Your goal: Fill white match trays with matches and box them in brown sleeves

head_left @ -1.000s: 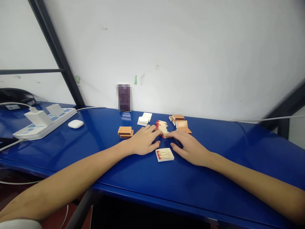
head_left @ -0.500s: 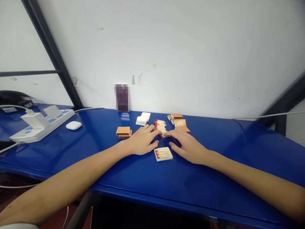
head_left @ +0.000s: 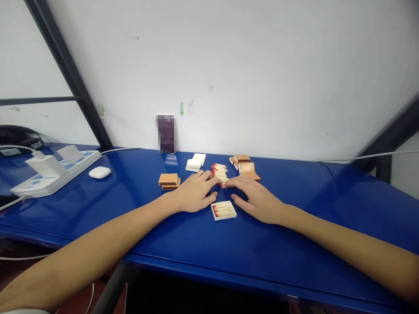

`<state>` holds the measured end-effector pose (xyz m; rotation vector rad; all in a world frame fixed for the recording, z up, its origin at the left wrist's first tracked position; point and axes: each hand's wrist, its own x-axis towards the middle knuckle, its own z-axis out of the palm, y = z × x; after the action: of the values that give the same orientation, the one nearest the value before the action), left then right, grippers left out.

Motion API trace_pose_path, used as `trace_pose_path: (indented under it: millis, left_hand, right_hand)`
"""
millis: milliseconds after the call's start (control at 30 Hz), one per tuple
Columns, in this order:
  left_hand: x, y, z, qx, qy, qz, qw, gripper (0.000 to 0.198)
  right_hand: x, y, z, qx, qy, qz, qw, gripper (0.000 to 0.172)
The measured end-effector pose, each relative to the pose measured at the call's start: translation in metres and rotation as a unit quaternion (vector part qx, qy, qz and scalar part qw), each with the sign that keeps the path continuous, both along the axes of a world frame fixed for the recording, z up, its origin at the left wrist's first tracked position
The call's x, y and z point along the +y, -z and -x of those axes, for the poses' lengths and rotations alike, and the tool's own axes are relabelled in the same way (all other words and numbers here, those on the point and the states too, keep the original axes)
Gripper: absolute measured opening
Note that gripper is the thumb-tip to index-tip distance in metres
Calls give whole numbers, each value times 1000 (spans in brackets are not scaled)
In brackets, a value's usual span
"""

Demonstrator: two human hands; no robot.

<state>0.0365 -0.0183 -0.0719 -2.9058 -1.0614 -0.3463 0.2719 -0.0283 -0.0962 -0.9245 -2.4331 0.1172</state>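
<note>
A pile of red-tipped matches [head_left: 220, 171] lies on the blue table just beyond my hands. My left hand [head_left: 196, 192] rests at its left near side, index fingertip at the nearest matches and thumb apart from the fingers. From the right, my right hand [head_left: 257, 198] reaches the same near end with its index finger, thumb held apart. Neither hand has closed around a match. Between the thumbs and nearer to me sits a white matchbox tray [head_left: 225, 217] holding several matches, their heads to the left.
Two orange matchboxes [head_left: 168, 179] are stacked left of my left hand. White trays [head_left: 194, 164] and orange matchbox sleeves [head_left: 247, 168] lie behind. Farther left are a white earbud case [head_left: 100, 172] and a power strip [head_left: 55, 185]. A blurred dark panel [head_left: 166, 134] leans on the wall.
The view has shifted very slightly. Both hands keep their places at the near end of the match pile, and the tray stays where it was.
</note>
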Motion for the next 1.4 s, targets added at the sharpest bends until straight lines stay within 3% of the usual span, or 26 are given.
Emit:
trace_pose_path:
  millis: [467, 1400]
  left_hand:
    - [1, 2, 0, 4, 2, -10, 1000, 35]
    - [-1, -1, 0, 1, 2, -4, 1000, 36]
  right_hand:
    - [-1, -4, 1, -34, -3, 4, 999, 27]
    - [0, -1, 0, -1, -9, 4, 1000, 24]
